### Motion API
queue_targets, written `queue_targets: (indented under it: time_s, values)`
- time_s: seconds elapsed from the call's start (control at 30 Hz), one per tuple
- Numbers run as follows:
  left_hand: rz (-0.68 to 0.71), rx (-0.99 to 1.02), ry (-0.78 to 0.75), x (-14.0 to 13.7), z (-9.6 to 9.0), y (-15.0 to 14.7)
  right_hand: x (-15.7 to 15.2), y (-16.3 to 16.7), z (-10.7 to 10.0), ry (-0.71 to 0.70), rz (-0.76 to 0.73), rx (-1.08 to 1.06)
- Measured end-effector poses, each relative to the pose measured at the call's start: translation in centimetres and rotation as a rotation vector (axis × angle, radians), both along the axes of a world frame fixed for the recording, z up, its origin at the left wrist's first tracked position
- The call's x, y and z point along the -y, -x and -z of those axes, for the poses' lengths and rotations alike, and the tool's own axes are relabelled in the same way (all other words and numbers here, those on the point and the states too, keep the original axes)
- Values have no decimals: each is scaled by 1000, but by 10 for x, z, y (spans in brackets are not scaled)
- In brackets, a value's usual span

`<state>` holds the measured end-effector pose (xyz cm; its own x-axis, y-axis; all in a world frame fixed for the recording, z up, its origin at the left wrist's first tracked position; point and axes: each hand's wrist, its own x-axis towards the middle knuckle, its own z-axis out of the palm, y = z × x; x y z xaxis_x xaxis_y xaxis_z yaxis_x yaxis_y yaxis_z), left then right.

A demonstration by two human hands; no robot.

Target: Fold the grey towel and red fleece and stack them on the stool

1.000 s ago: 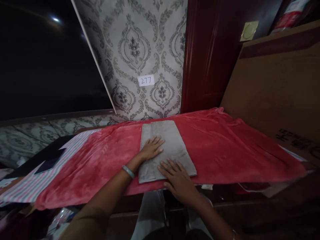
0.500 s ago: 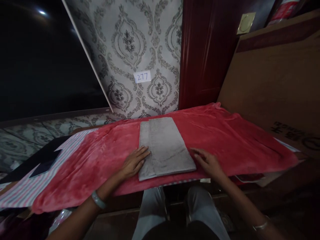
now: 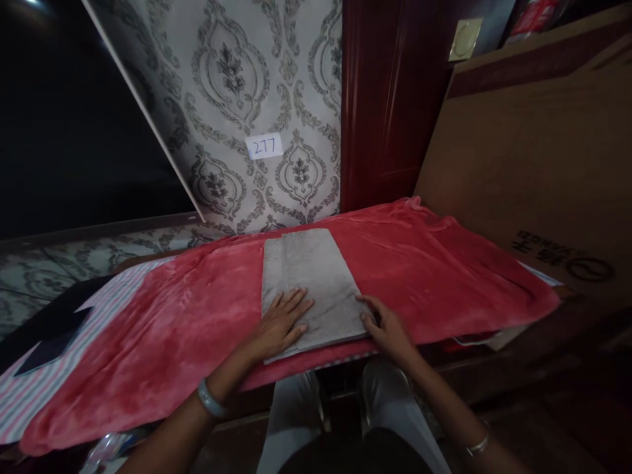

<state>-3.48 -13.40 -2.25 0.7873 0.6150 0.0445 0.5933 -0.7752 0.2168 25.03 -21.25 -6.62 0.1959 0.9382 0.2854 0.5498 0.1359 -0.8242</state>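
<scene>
A grey folded cloth [image 3: 320,276] lies flat on a red plush blanket [image 3: 409,263], its long sides running away from me. Along its left part shows a straight folded strip. My left hand [image 3: 281,322] rests palm down on the cloth's near left part, fingers spread. At the cloth's right edge is my right hand [image 3: 388,326], thumb and forefinger apart and the fingertips touching the edge. Its other fingers are partly hidden.
A striped cloth [image 3: 93,322] shows under the blanket at left, with a dark flat item [image 3: 54,349] on it. Behind stand a large dark screen [image 3: 83,131] and a patterned wall with a "277" label [image 3: 264,146]. A big cardboard box [image 3: 533,151] stands at right.
My left hand has slid rightward, further onto the grey cloth. My right hand has come in from the blanket to the cloth's right edge. The camera view has shifted slightly.
</scene>
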Motion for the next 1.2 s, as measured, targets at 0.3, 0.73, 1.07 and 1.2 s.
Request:
queue_targets:
  time_s: [0.3, 0.73, 1.07, 1.2]
  values:
    - [11, 65, -42, -4, -29, -42, 7, -6, 13, -80, -30, -176]
    - [-214, -152, -18, -103, -24, -137, 22, -9, 17, -324, -44, -99]
    - [-248, -165, -95, -105, -9, -140, 24, -2, 29, -428, -9, 32]
    - [-245, -147, -92, -103, -10, -139, 30, -2, 26, -430, 6, 39]
